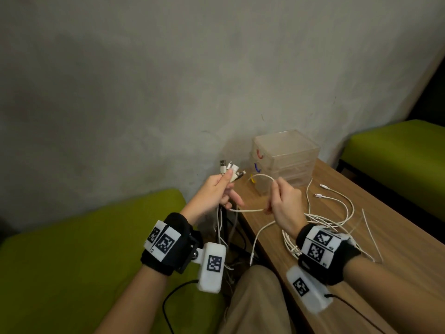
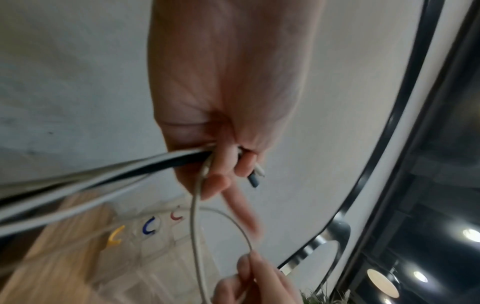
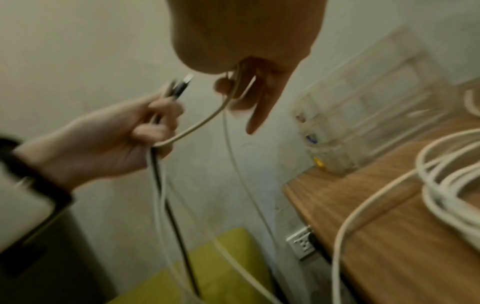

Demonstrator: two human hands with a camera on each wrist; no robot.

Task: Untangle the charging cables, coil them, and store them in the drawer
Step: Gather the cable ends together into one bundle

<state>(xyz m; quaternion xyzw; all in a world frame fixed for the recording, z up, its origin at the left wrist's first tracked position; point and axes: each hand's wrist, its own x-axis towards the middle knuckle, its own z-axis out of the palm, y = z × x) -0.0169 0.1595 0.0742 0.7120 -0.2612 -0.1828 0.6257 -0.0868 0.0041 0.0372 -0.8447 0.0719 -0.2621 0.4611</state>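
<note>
Several cable ends [image 1: 61,170] stick up from the left hand [image 1: 214,189], which grips a bundle of cables with thumb and curled fingers round it; plugs point up toward the wall [image 1: 144,80]. One finger of that hand sticks out straight toward the right. Bundle holds white leads and at least one black one, hanging down past the table edge between the green cushion [image 1: 72,249] and the table [image 1: 361,237].

Right hand [image 1: 284,203] holds one white cable [image 1: 261,175], bent into a loop: fingertips pinch it at the top of the arc, and a lower stretch runs level from the left hand's fingers into the right palm. Right wrist view is blurred, but the cable seems to pass behind the curled fingers [image 3: 226,86], with the index finger pointing down.

More white cables [image 1: 325,220] lie in loose tangled loops on the table, just right of the right wrist; two plug ends rest farther back, near the drawer unit [image 1: 286,155]. That clear plastic unit stands at the table's far corner against the wall, three drawers with red, blue and yellow handles, all closed. Both hands are above the table's left edge, in front of the drawers and apart from them.
</note>
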